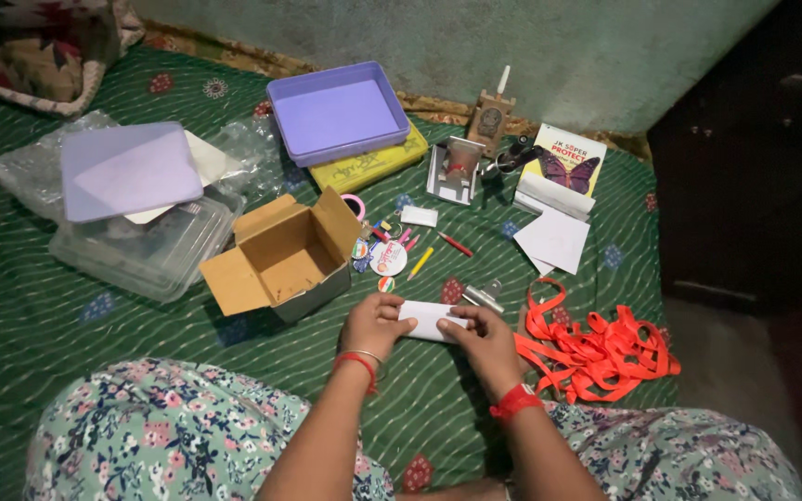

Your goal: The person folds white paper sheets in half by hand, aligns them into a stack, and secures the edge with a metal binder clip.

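Observation:
My left hand [373,324] and my right hand [486,341] hold a small white folded paper [427,319] between them, low over the green patterned bedsheet [67,315]. The left fingers pinch its left end, the right fingers cover its right end. Just beyond the paper lie a metal binder clip [482,297], round badges [385,259], and a yellow pencil [420,263]. An open cardboard box [282,254] stands empty to the left of my hands.
A heap of orange ribbon [596,346] lies right of my right hand. Farther back are a purple tray [337,111] on a yellow box, a purple lid [127,171] on a clear container, white paper sheets [554,237] and a booklet with a butterfly [563,160].

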